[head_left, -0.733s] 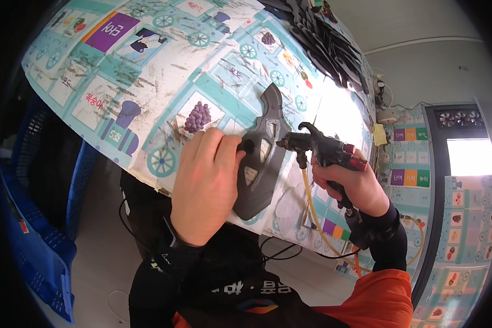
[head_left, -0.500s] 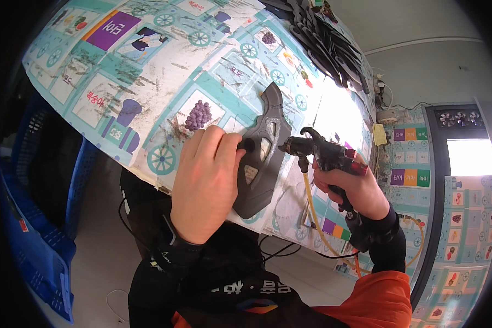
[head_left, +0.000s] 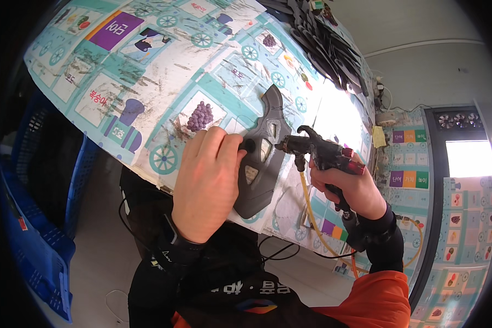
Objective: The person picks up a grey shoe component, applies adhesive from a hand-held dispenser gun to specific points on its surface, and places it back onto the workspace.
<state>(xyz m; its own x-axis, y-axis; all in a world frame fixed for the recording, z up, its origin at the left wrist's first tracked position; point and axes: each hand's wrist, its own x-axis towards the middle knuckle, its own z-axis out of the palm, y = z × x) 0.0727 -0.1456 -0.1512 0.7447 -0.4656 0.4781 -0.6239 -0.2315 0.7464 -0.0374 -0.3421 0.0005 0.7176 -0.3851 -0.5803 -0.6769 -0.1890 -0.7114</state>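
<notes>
A dark grey curved panel (head_left: 265, 177) with several cutouts lies on the paper-covered table. My left hand (head_left: 205, 183) is closed at its left edge, the fingertips pinching beside a small black round part (head_left: 250, 146). My right hand (head_left: 358, 188) is wrapped round the grip of a black spray gun (head_left: 327, 153) with red knobs. The gun's nozzle points left at the panel's middle cutouts, a short way off its right edge. A yellow hose (head_left: 310, 210) hangs from under the gun's front. The left thumb is mostly hidden.
A pile of similar dark panels (head_left: 333, 49) lies at the table's far right. The stained, printed paper cover (head_left: 164, 98) spreads to the left. Blue plastic crates (head_left: 44, 262) stand below at left. Black cables (head_left: 281, 251) hang by the near table edge.
The spray gun has shifted slightly to the left, its nozzle a little nearer the panel. My left hand and the panel stay nearly where they were.
</notes>
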